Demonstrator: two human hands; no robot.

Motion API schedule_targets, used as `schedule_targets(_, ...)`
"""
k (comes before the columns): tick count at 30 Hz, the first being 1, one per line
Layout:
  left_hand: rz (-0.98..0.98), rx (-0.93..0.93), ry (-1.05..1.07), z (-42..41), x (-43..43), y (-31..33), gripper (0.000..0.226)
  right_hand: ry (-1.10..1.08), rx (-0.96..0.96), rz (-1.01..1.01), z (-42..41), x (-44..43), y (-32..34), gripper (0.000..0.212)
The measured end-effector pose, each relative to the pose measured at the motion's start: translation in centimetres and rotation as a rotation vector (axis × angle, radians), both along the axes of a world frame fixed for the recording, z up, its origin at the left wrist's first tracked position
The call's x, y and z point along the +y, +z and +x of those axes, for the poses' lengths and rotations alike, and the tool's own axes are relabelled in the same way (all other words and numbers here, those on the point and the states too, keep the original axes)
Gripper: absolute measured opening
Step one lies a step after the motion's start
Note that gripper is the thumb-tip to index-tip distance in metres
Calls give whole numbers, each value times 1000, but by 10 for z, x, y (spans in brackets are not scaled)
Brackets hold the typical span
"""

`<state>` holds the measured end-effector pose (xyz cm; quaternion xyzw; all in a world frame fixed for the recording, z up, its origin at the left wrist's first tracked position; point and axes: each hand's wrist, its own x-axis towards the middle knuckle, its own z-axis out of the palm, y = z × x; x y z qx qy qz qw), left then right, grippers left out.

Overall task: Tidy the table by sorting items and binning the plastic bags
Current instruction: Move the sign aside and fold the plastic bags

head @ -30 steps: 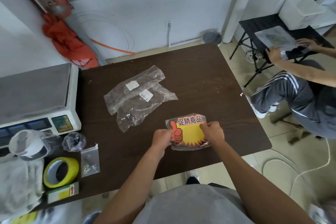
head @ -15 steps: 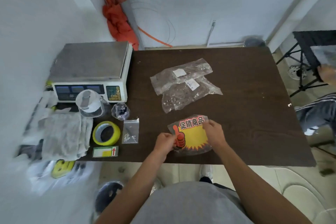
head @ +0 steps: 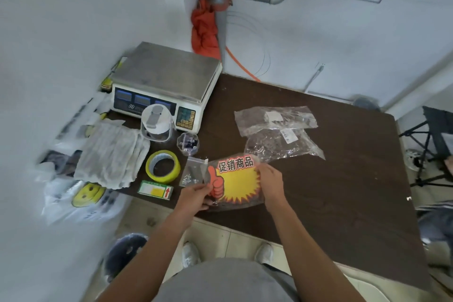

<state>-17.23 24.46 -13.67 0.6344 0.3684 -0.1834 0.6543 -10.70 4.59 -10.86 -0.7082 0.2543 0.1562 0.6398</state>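
A clear plastic bag of yellow-and-red promo tags (head: pixel 236 182) is held just above the dark brown table (head: pixel 343 179) near its front edge. My left hand (head: pixel 196 195) pinches its left edge and my right hand (head: pixel 270 182) grips its right edge. Two larger clear plastic bags (head: pixel 279 132) with small parts lie overlapped behind it. A small zip bag of screws (head: pixel 193 174) lies just left of the promo bag. A dark bin (head: pixel 125 252) stands on the floor at the lower left.
A weighing scale (head: pixel 166 86) fills the table's back left corner. In front of it are a clear jar (head: pixel 157 121), a small plastic cup (head: pixel 188 144), yellow tape (head: pixel 163 167), a green label box (head: pixel 155 190) and a grey cloth (head: pixel 112 154). White smiley bags (head: pixel 81 196) hang off the left edge.
The view has swung left and down, so the scale, cloth and bin come into sight. Both hands keep hold of the promo bag, which now sits next to the small zip bag.
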Motion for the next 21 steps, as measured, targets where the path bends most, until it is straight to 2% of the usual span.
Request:
schedule_targets(5,-247,-31,201,14,20,10,12,-21,12,181,15,20,15,11)
schedule_targets(9,-388,-108,270,30,21,24,9,31,-42,533,23,37,30,31)
schedule_targets(11,-453,-136,318,39,17,31,8,68,-42,594,26,46,31,40)
schedule_targets(13,-500,-143,359,49,10,36,10,100,-18,504,29,57,32,35)
schedule_targets(16,-504,-130,364,66,0,42,12,241,-20,217,41,67,32,8)
schedule_targets(19,-447,-96,304,78,-4,47,14,290,-21,111,60,70,26,22)
schedule_targets(21,-406,-58,200,81,-4,50,13,287,-49,57,73,68,24,22)
